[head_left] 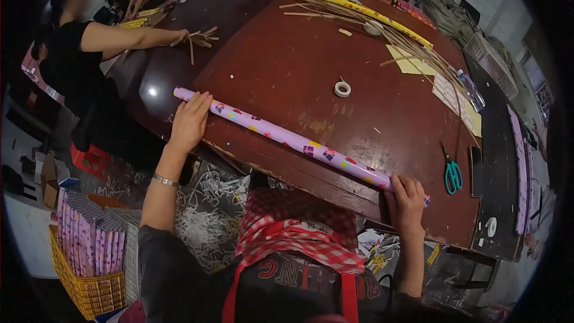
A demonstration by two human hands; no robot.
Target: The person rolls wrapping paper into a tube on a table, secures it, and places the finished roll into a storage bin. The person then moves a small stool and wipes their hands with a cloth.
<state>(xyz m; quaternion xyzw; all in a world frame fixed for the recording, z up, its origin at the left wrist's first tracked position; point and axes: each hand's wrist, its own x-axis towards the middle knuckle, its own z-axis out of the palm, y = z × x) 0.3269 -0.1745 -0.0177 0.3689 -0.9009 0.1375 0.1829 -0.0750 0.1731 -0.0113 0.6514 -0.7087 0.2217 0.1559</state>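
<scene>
A long roll of purple patterned paper lies slantwise along the near edge of the brown table. Near its left end, my left hand rests over the roll with its fingers stretched out. My right hand is at the right end, its fingers bent over the roll; the tip of the roll shows just past them. Beyond the roll sits a small white tape ring. Scissors with teal handles lie to the right of my right hand.
A yellow roll and thin brown strips lie at the back. A clear bottle is at the right. A person at the left holds strips. A yellow basket holds purple rolls at lower left.
</scene>
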